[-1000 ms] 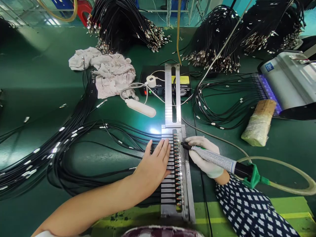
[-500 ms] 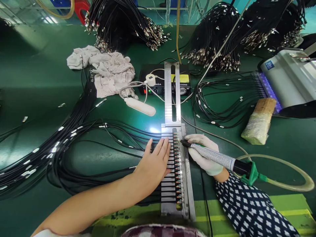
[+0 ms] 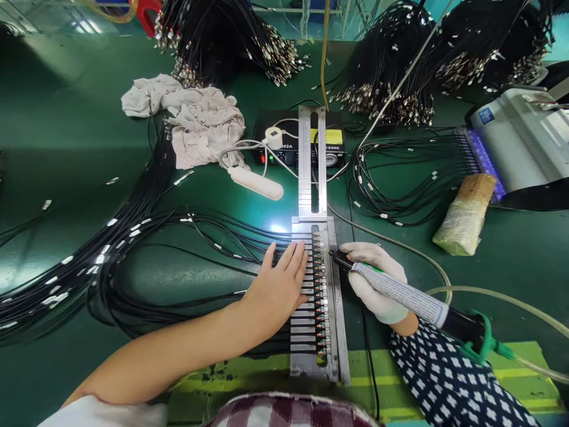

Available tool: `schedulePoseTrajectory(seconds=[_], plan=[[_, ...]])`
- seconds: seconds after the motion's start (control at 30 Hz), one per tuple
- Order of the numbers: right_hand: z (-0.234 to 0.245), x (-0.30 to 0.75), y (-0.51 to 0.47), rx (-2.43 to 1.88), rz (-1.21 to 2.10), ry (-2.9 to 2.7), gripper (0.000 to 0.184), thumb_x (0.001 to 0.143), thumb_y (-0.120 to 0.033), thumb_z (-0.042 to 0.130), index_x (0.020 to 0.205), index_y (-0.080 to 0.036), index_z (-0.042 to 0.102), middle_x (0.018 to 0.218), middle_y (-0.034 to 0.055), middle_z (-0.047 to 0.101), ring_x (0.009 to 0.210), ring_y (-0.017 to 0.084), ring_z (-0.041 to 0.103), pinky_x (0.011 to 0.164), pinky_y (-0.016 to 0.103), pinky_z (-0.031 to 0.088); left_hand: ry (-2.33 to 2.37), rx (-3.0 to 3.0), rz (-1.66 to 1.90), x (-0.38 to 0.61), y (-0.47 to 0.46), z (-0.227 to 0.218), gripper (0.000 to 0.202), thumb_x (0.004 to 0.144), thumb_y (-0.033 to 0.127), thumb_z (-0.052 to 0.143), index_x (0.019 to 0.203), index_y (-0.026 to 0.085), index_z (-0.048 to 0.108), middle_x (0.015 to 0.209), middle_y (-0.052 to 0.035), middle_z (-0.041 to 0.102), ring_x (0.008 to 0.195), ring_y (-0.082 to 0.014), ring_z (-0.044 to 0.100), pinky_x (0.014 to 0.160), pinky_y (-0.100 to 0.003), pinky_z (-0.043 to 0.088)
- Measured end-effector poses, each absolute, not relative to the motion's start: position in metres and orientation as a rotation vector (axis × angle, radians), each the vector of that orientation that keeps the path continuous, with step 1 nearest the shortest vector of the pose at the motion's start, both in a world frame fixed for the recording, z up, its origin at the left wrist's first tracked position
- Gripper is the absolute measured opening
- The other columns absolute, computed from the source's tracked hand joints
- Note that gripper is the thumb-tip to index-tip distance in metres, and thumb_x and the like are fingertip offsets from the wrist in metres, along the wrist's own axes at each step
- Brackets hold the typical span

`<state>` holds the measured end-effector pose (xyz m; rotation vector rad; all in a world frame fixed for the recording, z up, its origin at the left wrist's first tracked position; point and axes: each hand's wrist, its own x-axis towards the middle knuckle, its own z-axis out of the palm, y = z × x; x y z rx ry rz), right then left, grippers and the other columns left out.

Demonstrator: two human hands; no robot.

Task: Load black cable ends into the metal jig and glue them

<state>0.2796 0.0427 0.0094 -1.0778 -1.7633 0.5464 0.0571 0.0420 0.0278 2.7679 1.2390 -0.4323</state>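
Observation:
A slotted metal fixture (image 3: 303, 331) lies lengthwise in front of me, with a row of small connectors (image 3: 320, 308) along its right side. Black cables (image 3: 213, 228) run into its slots from the left. My bare left hand (image 3: 280, 284) rests flat on the fixture and the cables, fingers stretched out. In my gloved right hand (image 3: 377, 281) is a labelled dispensing syringe (image 3: 402, 293), held at a slant. Its dark tip points left, close to the upper connectors; whether it touches one I cannot tell. A green cap and a clear hose are at the syringe's rear end.
Behind the fixture stands a black dispenser box (image 3: 288, 155), with a white lamp (image 3: 256, 184) before it. A crumpled cloth (image 3: 207, 127) lies back left. At right are a wrapped block (image 3: 464, 216) and a silver machine with violet light (image 3: 524, 139). Cable bundles (image 3: 386, 71) line the back.
My right hand and the syringe have shifted slightly right, and the syringe's rear end has dropped toward me. My left hand stays on the fixture. The whole view has moved a little.

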Motion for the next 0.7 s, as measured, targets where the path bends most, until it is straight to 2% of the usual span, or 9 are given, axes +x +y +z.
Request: schedulePoseTrajectory(seconds=[0.7], plan=[[0.0083, 0.2756, 0.0453, -1.113, 0.541, -1.874, 0.011, 0.081, -0.02, 0.066, 0.092, -0.021, 0.066, 0.1, 0.0082, 0.075, 0.091, 0.022, 0.073, 0.082, 0.035, 0.06, 1.239, 2.768, -0.442, 0.057, 0.0428, 0.0269, 0.07, 0.096, 0.053, 0.048, 0.15, 0.011, 0.036, 0.16, -0.0155, 0.026, 0.147, -0.0324, 0.03, 0.117, -0.058, 0.03]])
